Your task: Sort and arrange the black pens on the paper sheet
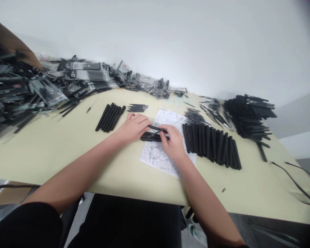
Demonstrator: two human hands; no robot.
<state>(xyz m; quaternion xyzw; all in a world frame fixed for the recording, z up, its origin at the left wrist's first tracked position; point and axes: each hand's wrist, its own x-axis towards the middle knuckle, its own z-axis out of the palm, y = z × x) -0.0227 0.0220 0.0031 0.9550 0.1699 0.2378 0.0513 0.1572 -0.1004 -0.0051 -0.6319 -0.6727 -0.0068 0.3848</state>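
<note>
My left hand [135, 128] has its fingers closed on the left end of a black pen barrel [154, 127]. My right hand [173, 143] pinches a thin dark rod [157, 133], which looks like a pen refill, crossing at a slant just below the barrel. The barrel's right end runs behind my right fingers, so whether they grip it too is unclear. Under both hands, several black pen pieces [152, 138] lie side by side on a printed white sheet [157, 155]. Small details of the parts are blurred.
Black barrels stand in a left row [110, 117] and a longer right row [212, 144]. Thin refills [138, 108] lie behind my left hand, more [196, 117] behind the sheet. Plastic packets [88, 72] heap along the wall; a dark pile [248, 117] and glasses [294, 181] are right.
</note>
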